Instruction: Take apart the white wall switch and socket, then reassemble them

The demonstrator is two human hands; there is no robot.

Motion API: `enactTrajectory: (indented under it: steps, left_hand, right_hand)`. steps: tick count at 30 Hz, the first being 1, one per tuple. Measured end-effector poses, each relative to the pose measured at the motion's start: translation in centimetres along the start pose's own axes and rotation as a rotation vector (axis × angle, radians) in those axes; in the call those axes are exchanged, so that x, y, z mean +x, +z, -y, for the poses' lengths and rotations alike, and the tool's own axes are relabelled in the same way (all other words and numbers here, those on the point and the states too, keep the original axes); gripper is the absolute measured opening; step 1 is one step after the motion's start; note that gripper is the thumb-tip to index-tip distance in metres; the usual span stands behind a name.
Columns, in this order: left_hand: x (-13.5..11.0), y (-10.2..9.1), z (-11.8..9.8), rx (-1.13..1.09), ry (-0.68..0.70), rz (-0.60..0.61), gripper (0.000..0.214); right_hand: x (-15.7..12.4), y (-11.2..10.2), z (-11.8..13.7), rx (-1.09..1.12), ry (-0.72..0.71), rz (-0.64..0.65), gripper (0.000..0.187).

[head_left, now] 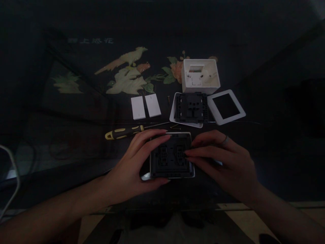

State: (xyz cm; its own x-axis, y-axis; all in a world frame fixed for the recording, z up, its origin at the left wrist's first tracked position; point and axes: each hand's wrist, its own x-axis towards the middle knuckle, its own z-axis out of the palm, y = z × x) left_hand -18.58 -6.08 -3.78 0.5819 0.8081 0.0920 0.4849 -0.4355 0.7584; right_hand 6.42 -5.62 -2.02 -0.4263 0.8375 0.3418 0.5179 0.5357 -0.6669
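Note:
A wall switch body [172, 162], dark grey inside a white rim, lies flat near the table's front edge. Its two rocker mechanisms face up. My left hand [138, 159] grips it from the left, fingers along the far edge and thumb at the near edge. On the opposite side, my right hand [223, 157] has its fingertips pinched at the right rocker mechanism; whether they hold something small cannot be seen. Beyond my left fingers lies a yellow and black screwdriver [124, 132], its shaft pointing right. Two white rocker covers [138, 107] rest behind it.
A white mounting box [200, 86] stands open at the back right. Before it, a dark mounting plate [191, 107] lies on a white panel [173, 117], with a white square frame [217, 113] alongside. Small screws [168, 99] lie nearby. A white cable [16, 179] hangs at far left.

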Motion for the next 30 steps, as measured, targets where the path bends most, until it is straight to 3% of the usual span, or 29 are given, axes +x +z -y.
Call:
enactTrajectory:
  steps: [11, 30]
  left_hand:
    - [-0.06, 0.04, 0.01, 0.019, 0.0, -0.008, 0.076]
    - [-0.05, 0.07, 0.05, 0.034, 0.013, -0.009, 0.073]
  right_hand:
    - [0.13, -0.25, -0.16, 0.004, 0.093, 0.051, 0.012]
    - [0.18, -0.15, -0.14, 0.009, 0.114, 0.039, 0.008]
